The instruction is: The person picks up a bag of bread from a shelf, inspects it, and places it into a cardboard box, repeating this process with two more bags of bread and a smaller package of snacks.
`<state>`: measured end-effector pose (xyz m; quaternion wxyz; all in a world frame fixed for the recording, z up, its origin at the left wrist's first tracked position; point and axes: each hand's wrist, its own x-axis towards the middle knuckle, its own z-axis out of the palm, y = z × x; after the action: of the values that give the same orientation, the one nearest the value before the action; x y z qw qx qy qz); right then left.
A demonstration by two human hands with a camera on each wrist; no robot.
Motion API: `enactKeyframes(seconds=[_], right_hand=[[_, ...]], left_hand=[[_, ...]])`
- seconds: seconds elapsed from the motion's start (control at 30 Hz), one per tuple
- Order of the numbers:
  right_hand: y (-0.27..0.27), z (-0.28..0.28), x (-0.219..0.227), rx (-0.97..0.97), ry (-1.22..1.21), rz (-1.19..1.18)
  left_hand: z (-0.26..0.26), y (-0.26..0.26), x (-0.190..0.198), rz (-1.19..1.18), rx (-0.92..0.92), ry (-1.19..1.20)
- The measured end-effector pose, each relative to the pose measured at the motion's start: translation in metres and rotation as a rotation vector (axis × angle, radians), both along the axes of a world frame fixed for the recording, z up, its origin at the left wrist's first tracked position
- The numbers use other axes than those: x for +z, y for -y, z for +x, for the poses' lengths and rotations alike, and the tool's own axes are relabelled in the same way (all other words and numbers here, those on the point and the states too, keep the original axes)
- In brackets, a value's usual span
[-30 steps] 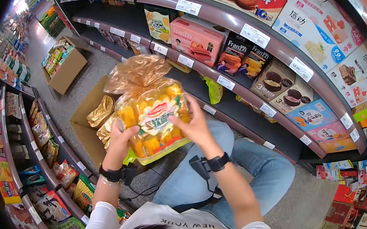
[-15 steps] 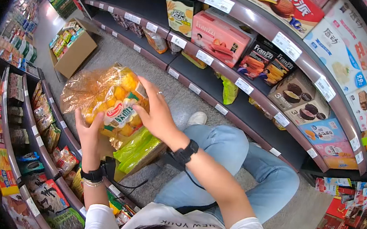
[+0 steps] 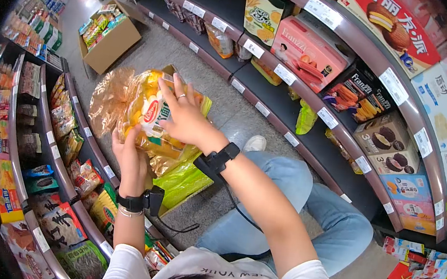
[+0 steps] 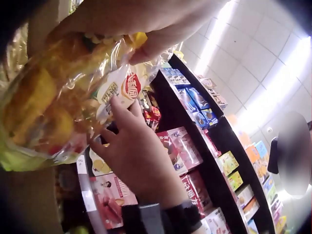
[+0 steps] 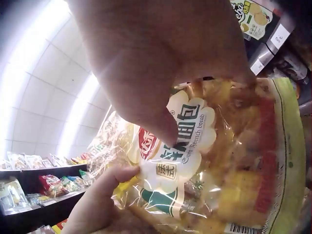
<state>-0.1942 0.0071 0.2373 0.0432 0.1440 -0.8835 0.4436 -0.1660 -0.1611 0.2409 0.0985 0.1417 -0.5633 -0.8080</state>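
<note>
A clear plastic bag of soft French bread [image 3: 150, 111], with small yellow rolls inside, is held between both hands over a cardboard box. Its gathered, copper-tinted end points left in the head view. My left hand [image 3: 130, 160] grips the bag's near side, thumb up against the wrapper; that thumb also shows in the right wrist view. My right hand [image 3: 189, 120] spans the other side, its thumb pressing beside the printed label [image 5: 183, 139] and its fingers reaching over the far edge. Yellow-green packaging [image 3: 179, 181] and a gold wrapper [image 3: 169, 165] lie just below. Most of the box is hidden.
A shelf with boxed biscuits [image 3: 312, 55] runs along the right, its lowest board [image 3: 273, 98] near the floor. Shelves of bagged snacks [image 3: 85, 178] stand close on the left. Farther up the aisle sits an open carton of packets [image 3: 113, 45]. The person's bent legs [image 3: 279, 185] are close by.
Both hands have carried the bread bag left over the box and turned it, so its gathered end swung from the top to the left. The head view has shifted too.
</note>
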Motion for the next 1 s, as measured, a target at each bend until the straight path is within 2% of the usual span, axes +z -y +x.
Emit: enactKeyframes(seconds=[0.07,0.2,0.33,0.47,0.5,0.57,0.6,0.67,0.73,0.77,0.8,0.87,0.9,1.0], right_hand=[[0.008,-0.004,-0.007,0.053,-0.051,-0.032],[0.024,-0.007,-0.011,0.248,0.028,-0.204],[0.033,-0.007,-0.018,0.264,0.014,-0.149],[0.032,-0.003,-0.026,0.291,0.002,-0.120],[0.030,0.001,-0.021,0.267,0.081,-0.060],[0.027,0.000,-0.026,0.254,0.128,-0.130],[0.027,-0.002,-0.033,0.247,0.153,-0.165],[0.024,-0.011,-0.047,0.175,-0.001,-0.102],[0.017,-0.021,-0.059,0.145,-0.076,-0.228],[0.012,-0.022,-0.052,0.128,0.002,-0.291],[0.006,-0.022,-0.047,0.084,0.118,-0.283],[-0.004,-0.025,-0.046,0.017,0.260,-0.251],[-0.008,-0.029,-0.055,0.008,0.245,-0.291],[-0.021,-0.036,-0.071,-0.005,0.267,-0.388]], left_hand=[[0.000,0.002,0.000,-0.045,0.060,0.000],[0.002,0.001,0.010,-0.103,0.087,-0.069],[-0.010,0.002,-0.014,-0.057,0.135,-0.059],[-0.023,-0.016,-0.028,-0.012,0.204,0.085],[-0.027,-0.019,-0.035,-0.013,0.228,0.113],[-0.040,-0.022,-0.066,-0.030,0.218,-0.075],[-0.045,-0.026,-0.070,-0.038,0.212,-0.168],[-0.055,-0.037,-0.076,-0.035,0.210,-0.140],[-0.069,-0.044,-0.090,-0.111,0.223,-0.151],[-0.075,-0.049,-0.095,-0.090,0.233,-0.119],[-0.078,-0.051,-0.095,-0.076,0.149,-0.135],[-0.085,-0.058,-0.107,-0.262,0.144,-0.032],[-0.080,-0.069,-0.094,-0.223,0.129,0.002],[-0.088,-0.071,-0.120,-0.414,0.086,0.026]])
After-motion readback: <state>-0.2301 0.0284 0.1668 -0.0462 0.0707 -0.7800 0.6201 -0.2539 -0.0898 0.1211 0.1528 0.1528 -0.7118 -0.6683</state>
